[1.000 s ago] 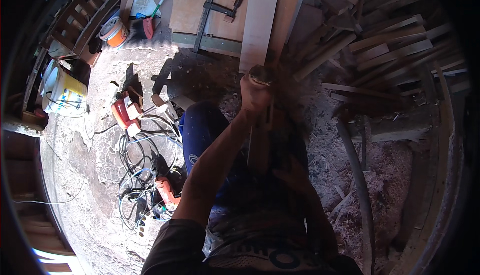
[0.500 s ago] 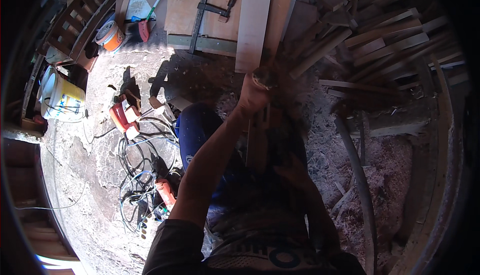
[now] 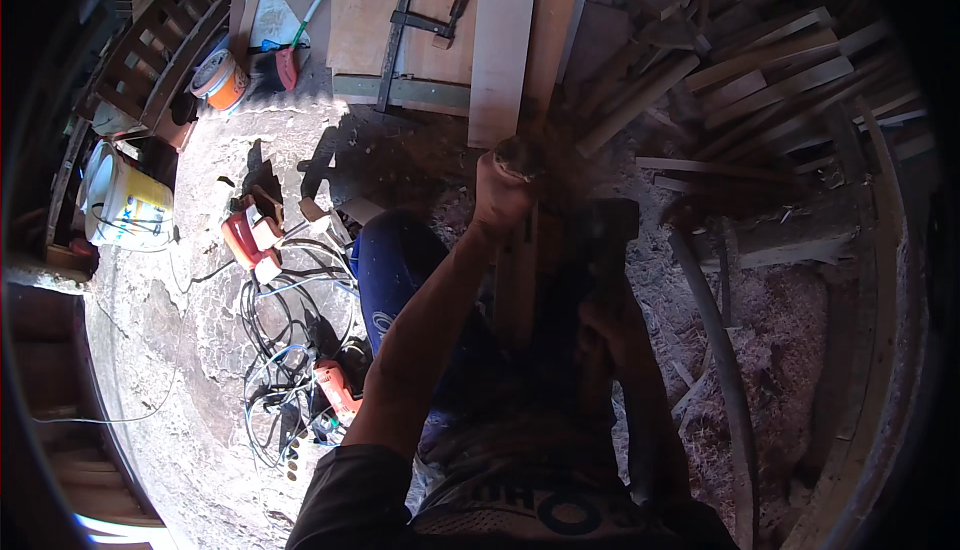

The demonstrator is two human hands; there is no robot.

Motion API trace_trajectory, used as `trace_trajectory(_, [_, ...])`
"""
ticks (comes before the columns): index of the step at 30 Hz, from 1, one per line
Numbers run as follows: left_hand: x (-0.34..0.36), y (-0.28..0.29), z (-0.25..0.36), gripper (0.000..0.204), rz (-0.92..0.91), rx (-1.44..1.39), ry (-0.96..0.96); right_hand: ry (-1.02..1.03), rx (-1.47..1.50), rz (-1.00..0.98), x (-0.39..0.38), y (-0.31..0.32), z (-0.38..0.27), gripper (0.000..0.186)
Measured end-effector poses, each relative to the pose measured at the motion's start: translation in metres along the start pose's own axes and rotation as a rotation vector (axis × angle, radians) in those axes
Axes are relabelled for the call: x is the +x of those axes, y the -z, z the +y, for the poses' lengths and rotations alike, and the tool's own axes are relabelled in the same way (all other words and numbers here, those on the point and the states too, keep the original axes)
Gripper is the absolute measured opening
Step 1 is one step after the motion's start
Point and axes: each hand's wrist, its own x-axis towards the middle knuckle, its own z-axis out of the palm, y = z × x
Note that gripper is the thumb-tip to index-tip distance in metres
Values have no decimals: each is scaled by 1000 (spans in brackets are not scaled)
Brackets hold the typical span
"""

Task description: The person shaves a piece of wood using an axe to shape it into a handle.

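My left hand (image 3: 500, 190) is closed around an upright tool with a worn, round top (image 3: 518, 158), held over a narrow piece of wood (image 3: 515, 300) that lies between my legs. The tool's lower end is hidden. Right of this, my right hand (image 3: 612, 335) grips the handle of a dark hammer (image 3: 615, 240), whose blurred head stands out toward the wood pile. A wide pale board (image 3: 498, 40) lies beyond my left hand, beside a bar clamp (image 3: 430, 20) on a plywood panel (image 3: 355, 10).
Stacked offcuts (image 3: 770, 80) fill the upper right, and a bent pole (image 3: 725, 370) lies at my right. On the floor at left are a red power tool (image 3: 250, 235), an orange drill (image 3: 335, 385) among coiled cables, a white bucket (image 3: 125, 200), an orange bucket (image 3: 215, 85) and a red broom (image 3: 287, 68).
The dark hammer has come into view in my right hand, which has shifted rightward and up from beside my leg. My left hand stays in about the same place.
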Motion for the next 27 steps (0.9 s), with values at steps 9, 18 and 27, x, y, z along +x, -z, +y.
trace_trajectory(9, [0, 5, 0, 12, -49, -7, 6, 624, -956, -17, 13, -17, -79, 65])
trace_trajectory(18, [-2, 7, -8, 23, -72, 0, -14, 846, -1151, 2, 19, -53, -132, 61])
trace_trajectory(27, [10, 11, -19, 33, -154, 238, -367, 737, -1394, -72, 47, -38, -94, 70])
